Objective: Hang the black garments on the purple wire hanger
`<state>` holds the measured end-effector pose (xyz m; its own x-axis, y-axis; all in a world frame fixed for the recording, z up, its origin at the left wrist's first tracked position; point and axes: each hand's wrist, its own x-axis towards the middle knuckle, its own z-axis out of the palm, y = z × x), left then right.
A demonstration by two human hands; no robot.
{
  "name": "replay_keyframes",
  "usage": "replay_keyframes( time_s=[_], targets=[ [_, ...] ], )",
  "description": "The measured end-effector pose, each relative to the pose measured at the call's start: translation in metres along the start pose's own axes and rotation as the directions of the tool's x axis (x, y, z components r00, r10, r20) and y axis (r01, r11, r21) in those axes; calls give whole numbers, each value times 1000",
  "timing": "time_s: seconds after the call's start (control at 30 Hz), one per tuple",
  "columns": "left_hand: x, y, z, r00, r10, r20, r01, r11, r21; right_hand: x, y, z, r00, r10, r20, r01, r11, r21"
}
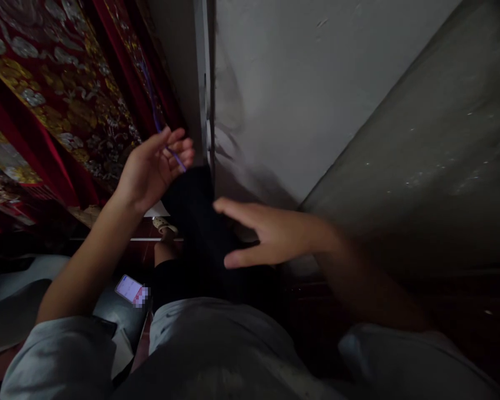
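Note:
A thin purple cord [153, 103] comes down from the upper left and runs across the palm side of my left hand [156, 166]. The fingers of that hand are half curled around it, with the thumb lying against it. The cord's lower end reaches the top of a long black cloth-like thing [200, 205], which stretches over my lap. My right hand [262, 230] is over the right side of this black thing. Its thumb and fingers are spread wide, and nothing is in them; whether it touches the black surface I cannot tell.
Red hangings [66, 100] with gold and silver decoration fill the left. A pale grey wall or panel [300, 83] rises close in front. A lit phone [129, 289] lies on a dark seat [120, 314] at my left. A pale clog [164, 225] shows on a foot below.

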<state>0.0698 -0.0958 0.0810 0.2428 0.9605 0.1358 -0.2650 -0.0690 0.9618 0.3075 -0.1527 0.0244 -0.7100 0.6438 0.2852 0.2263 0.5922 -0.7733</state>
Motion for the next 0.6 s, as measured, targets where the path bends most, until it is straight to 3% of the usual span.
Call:
replay_keyframes(
  time_s=[0.03, 0.07, 0.1, 0.17, 0.23, 0.3, 0.33, 0.43, 0.47, 0.53, 0.6],
  targets=[
    [-5, -2, -5, 996, -88, 1, 88, 996, -17, 3, 5, 1, 990, 0, 139, 4, 1000, -27],
    [-12, -4, -11, 987, -162, 8, 162, 987, 0, 7, 12, -1, 980, 20, 200, -15, 999, -29],
    [-19, -7, -19, 973, -230, 24, 228, 972, 52, 11, 23, -7, 981, 49, 190, -45, 999, -25],
    [-37, -11, -36, 937, -341, 70, 308, 906, 289, 18, 49, -26, 993, 112, 39, -113, 993, 18],
    [-54, -11, -50, 921, -370, 122, 231, 771, 593, 26, 78, -45, 981, 150, -127, -138, 986, 98],
    [-68, -6, -57, 941, -287, 180, 33, 606, 795, 30, 104, -57, 966, 172, -191, -139, 974, 177],
    [-72, -3, -58, 957, -208, 201, -62, 534, 843, 30, 115, -59, 969, 191, -155, -156, 964, 216],
    [-69, 4, -57, 980, 83, 181, -199, 395, 897, 25, 133, -53, 950, 288, 122, -312, 897, 314],
    [-62, 4, -57, 973, 168, 161, -214, 374, 902, 22, 135, -50, 931, 331, 155, -365, 867, 339],
    [-43, 2, -61, 943, 306, 131, -246, 375, 894, 19, 134, -48, 899, 436, 34, -411, 814, 410],
    [-20, -2, -67, 899, 422, 117, -305, 414, 858, 23, 130, -53, 847, 490, -206, -341, 798, 496]
  ],
)
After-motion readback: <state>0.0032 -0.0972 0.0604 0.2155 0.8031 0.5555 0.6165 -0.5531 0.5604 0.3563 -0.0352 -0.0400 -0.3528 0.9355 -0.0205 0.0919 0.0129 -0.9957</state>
